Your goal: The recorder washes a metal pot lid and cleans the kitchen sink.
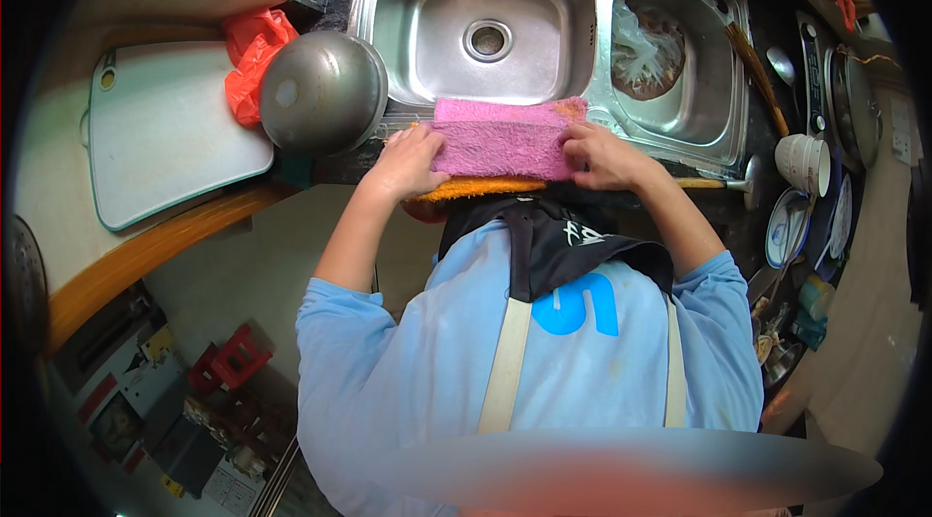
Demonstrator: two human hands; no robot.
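Note:
A folded pink towel (502, 149) lies along the front edge of the sink, one layer doubled over another, with a brownish stain near its far right corner. My left hand (411, 162) grips its left end, thumb near the front edge. At the opposite end my right hand (601, 156) has its fingers curled onto the pink cloth. An orange cloth (480, 187) shows from under the near side of the towel. Just beyond is the large stainless steel sink basin (444, 73), with a drain strainer (488, 41) in its floor.
An upturned metal pot (324, 91) stands left of the towel, against a red plastic bag (255, 69) and a white cutting board (175, 131). In the smaller basin (699, 109) sits a knotted clear plastic bag (646, 51). Stacked bowls (797, 160) and a wooden-handled tool (710, 183) are at right.

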